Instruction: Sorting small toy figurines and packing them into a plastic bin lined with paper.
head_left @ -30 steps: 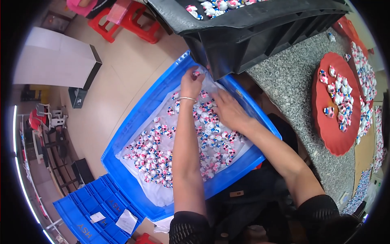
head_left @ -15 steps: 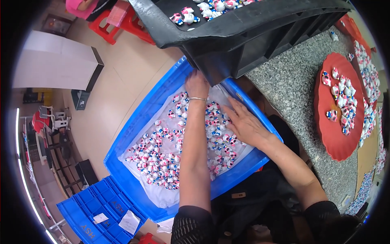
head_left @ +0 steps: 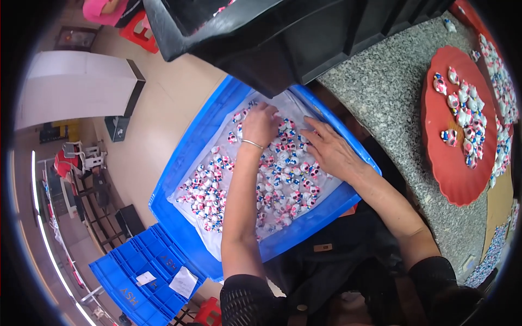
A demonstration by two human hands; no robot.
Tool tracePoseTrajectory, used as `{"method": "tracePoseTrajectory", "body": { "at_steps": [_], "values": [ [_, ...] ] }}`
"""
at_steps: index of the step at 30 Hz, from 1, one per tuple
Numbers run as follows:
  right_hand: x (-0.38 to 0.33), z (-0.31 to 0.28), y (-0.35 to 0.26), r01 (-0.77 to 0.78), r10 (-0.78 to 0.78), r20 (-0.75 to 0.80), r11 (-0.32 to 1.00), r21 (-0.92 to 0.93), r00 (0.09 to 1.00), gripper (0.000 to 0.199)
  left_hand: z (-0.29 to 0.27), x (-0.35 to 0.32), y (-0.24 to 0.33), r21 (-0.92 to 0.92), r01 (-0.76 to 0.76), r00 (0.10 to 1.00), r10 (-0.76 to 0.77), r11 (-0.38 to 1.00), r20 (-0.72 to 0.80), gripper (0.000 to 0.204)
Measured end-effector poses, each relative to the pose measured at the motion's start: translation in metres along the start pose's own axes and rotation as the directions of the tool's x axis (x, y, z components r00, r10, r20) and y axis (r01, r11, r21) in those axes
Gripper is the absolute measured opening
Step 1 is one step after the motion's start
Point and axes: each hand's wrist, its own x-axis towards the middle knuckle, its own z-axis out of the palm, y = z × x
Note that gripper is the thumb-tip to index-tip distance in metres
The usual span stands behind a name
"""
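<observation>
A blue plastic crate (head_left: 163,182) lined with white sheeting (head_left: 321,202) holds many small white figurines (head_left: 204,198) with pink and blue parts. Over the far part of the pile is my left hand (head_left: 260,124), its fingers bent together and pointing down. Whatever may lie within them is hidden. My right hand (head_left: 336,154) rests at the crate's right side, fingers spread over the liner and the edge of the pile, holding nothing.
A large black bin (head_left: 326,43) overhangs the crate's far end. On the speckled stone table (head_left: 386,98) to the right lies a red scalloped tray (head_left: 451,179) with more figurines. A blue slatted crate (head_left: 138,277) bearing paper slips stands at the lower left.
My left hand has drawn back slightly from the crate's far corner, its forearm shifting left. More figurines show between my arms. My right hand stays spread in nearly the same place.
</observation>
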Motion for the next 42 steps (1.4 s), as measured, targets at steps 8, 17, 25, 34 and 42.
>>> {"method": "tracePoseTrajectory", "body": {
  "at_steps": [8,17,25,34,42],
  "values": [
    [-0.006,0.004,0.004,0.007,-0.007,0.002,0.999,-0.033,1.0,0.035,0.021,0.006,0.011,0.143,0.087,0.995,-0.092,0.986,0.029,0.016],
    [-0.007,0.007,0.002,0.057,-0.061,-0.015,0.978,-0.201,0.998,0.035,0.024,0.019,-0.004,-0.153,0.14,0.981,-0.158,0.978,-0.112,0.022],
    [-0.003,0.001,0.001,-0.004,0.01,0.106,0.999,-0.052,0.994,0.036,0.019,0.029,0.011,0.091,0.123,0.989,-0.129,0.988,0.066,0.027],
    [-0.006,0.002,0.003,0.009,-0.002,0.114,0.998,-0.057,0.994,0.034,0.007,0.038,-0.012,-0.627,0.193,0.974,-0.223,0.754,0.032,0.021],
    [-0.004,0.002,0.0,-0.014,0.021,0.12,0.998,-0.059,0.993,0.032,0.054,0.053,-0.049,-0.581,0.151,0.957,-0.266,0.8,-0.117,0.013]
  ]
}}
